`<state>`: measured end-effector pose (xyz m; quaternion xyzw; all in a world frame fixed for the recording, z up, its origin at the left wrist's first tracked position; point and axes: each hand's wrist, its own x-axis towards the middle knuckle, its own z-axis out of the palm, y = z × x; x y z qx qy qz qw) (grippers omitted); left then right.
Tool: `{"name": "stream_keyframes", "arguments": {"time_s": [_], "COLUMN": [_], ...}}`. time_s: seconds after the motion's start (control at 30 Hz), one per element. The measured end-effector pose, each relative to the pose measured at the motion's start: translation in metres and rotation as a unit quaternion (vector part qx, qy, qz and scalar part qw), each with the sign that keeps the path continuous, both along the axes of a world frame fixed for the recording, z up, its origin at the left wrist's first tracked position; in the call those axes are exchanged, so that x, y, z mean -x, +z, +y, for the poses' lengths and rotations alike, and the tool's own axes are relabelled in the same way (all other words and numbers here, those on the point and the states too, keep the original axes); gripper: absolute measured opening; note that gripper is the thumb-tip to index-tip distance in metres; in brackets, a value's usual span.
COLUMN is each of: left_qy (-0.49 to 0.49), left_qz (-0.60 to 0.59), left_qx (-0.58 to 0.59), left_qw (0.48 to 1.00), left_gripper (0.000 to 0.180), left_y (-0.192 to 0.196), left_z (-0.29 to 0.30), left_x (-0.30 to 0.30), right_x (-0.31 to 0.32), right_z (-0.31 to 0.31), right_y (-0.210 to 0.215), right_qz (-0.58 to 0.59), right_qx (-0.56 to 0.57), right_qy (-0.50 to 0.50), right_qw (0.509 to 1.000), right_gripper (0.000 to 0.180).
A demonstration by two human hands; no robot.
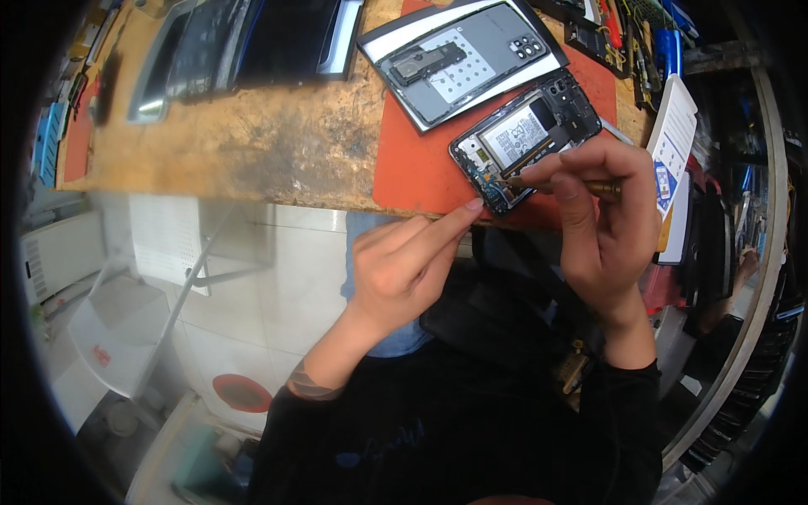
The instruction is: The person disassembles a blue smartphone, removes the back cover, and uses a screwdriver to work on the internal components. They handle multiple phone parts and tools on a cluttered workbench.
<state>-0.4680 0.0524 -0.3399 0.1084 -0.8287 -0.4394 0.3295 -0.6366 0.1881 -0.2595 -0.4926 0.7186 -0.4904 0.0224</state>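
Right hand [608,220] gripping brass tool [572,184] over opened phone [526,139] — grey back cover [465,61] beside, left hand [410,265] steadying

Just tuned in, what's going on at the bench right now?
A person is working on an opened phone lying on a red mat at the edge of a wooden bench. The right hand holds a slim brass-coloured tool with its tip at the phone's lower end. The left hand steadies the phone's corner with a fingertip. The removed back cover lies behind.
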Motion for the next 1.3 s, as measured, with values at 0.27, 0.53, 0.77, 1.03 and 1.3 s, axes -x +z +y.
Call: {"name": "stream_keyframes", "arguments": {"time_s": [0.27, 0.53, 0.77, 1.03, 1.3], "left_qy": [-0.002, -0.005, -0.002, -0.011, -0.009], "left_qz": [0.003, 0.005, -0.003, -0.005, -0.019], "left_qx": [-0.014, -0.026, -0.033, -0.029, -0.04], "left_qw": [1.0, 1.0, 0.999, 1.0, 0.999], "left_gripper": [0.046, 0.044, 0.041, 0.039, 0.03], "left_y": [-0.001, 0.0, 0.002, 0.003, 0.014], "left_z": [0.001, 0.002, 0.004, 0.001, 0.0], "left_x": [0.001, 0.001, -0.001, 0.0, 0.001], "right_x": [0.005, 0.003, 0.005, 0.02, 0.02], "right_z": [-0.005, -0.012, -0.018, -0.02, -0.007], "right_y": [0.004, 0.026, 0.04, 0.051, 0.06], "right_qz": [0.043, 0.216, 0.184, 0.226, 0.21], "right_qx": [-0.003, -0.105, -0.152, -0.204, -0.263], "right_qy": [0.003, 0.009, 0.074, 0.057, 0.028], "right_qw": [0.999, 0.971, 0.968, 0.951, 0.941], "right_gripper": [0.018, 0.022, 0.027, 0.03, 0.037]}}
